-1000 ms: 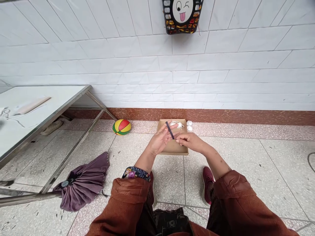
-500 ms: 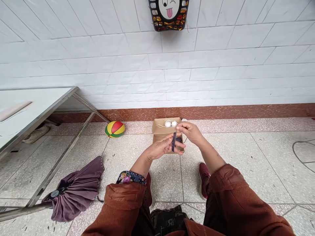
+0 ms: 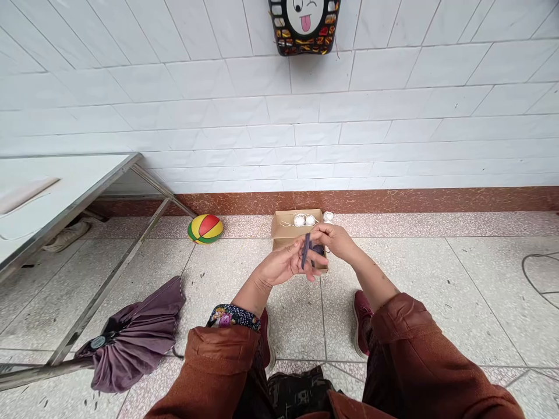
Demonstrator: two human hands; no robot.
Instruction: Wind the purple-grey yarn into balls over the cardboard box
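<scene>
Can count two white balls (image 3: 299, 220) and one dark ball (image 3: 319, 249) in the opened cardboard box (image 3: 288, 232), another white ball (image 3: 328, 216) just beside it, red-and-yellow stuff (image 3: 323, 31) in one black basket (image 3: 314, 10). Over the box, wearing dark yarn (image 3: 305, 251) looped around spread fingers of the left hand (image 3: 279, 267), pinching it with the right hand (image 3: 338, 240)

Yarn (image 3: 305, 253): matt, fibrous. Box (image 3: 283, 227): matt cardboard. Table frame (image 3: 96, 194): metal, dull sheen (scuffed-looking). Umbrella (image 3: 135, 352): pleated cloth. Wall tiles (image 3: 236, 110): smooth, glossy. Basket (image 3: 305, 42): black plastic.
</scene>
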